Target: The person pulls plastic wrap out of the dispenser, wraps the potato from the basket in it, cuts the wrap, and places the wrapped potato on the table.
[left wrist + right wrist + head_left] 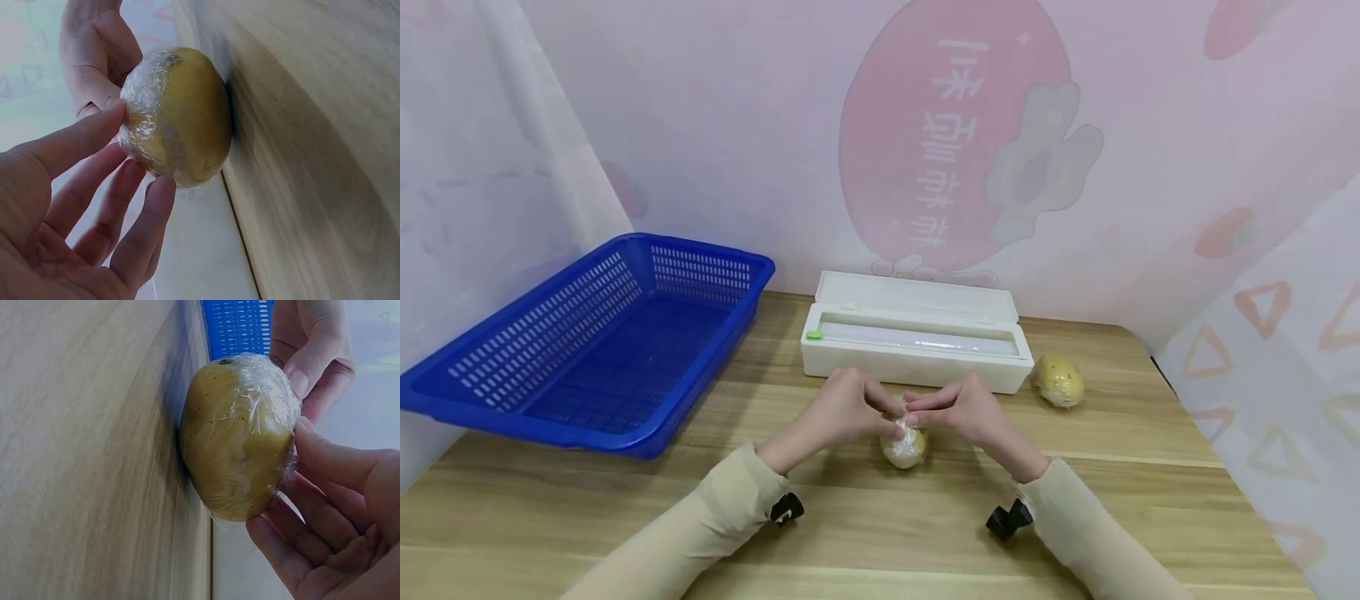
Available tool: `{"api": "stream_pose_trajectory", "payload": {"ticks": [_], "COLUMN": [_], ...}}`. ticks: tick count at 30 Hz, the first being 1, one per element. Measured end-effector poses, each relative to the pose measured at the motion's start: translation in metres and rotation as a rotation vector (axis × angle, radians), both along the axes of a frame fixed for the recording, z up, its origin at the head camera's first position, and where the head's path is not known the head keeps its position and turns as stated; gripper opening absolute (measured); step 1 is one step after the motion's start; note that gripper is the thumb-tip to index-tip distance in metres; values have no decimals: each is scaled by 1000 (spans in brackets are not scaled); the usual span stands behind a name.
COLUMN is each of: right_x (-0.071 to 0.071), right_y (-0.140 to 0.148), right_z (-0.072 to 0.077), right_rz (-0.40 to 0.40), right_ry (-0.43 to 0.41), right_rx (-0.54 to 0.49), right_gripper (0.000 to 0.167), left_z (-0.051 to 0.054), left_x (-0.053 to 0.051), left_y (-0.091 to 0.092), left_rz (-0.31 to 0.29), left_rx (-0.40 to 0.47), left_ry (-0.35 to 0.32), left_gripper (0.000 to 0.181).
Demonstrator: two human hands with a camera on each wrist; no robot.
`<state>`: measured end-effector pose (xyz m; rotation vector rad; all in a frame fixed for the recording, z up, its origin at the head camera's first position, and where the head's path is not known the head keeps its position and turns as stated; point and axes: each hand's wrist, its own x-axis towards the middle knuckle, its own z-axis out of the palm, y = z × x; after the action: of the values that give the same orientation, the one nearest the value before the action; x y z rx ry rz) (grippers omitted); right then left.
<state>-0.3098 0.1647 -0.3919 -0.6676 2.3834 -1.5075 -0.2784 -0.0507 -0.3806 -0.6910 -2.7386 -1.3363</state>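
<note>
A potato (904, 452) in clear cling film sits on the wooden table in front of the person. From the left, the left hand (848, 410) holds its top, thumb and fingertips on the film. The right hand (964, 414) holds it from the other side, and the two hands' fingertips nearly meet. In the left wrist view, crumpled film gathers on the upper side of the potato (194, 119), under the fingers. The right wrist view shows film stretched smooth over the potato's (219, 444) side, with small dark spots beneath.
Behind the hands stands a white cling film dispenser (917, 360) with its lid raised, a film roll inside and a green slider at its left. Another film-wrapped potato (1059, 382) lies by its right end. A blue plastic basket (662, 425) stands on the left.
</note>
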Motion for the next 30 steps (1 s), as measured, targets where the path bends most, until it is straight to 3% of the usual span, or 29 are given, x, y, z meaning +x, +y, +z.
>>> {"api": "stream_pose_trajectory", "payload": {"ticks": [11,23,30], "right_x": [-3,-6,-7], "right_y": [3,5,5], "right_z": [-2,-4,-7], "right_rz": [100,143,81], "right_ry": [18,59,83], "right_rx": [-30,-11,-12], "right_gripper": [16,16,11], "left_z": [-3,-3,-2], "left_x": [-1,-2,-2], "left_y": [-3,-2,-2], "left_rz": [6,12,20], "left_rx": [-1,7,0], "left_ry": [-1,-11,-13], "left_gripper": [14,14,14]}}
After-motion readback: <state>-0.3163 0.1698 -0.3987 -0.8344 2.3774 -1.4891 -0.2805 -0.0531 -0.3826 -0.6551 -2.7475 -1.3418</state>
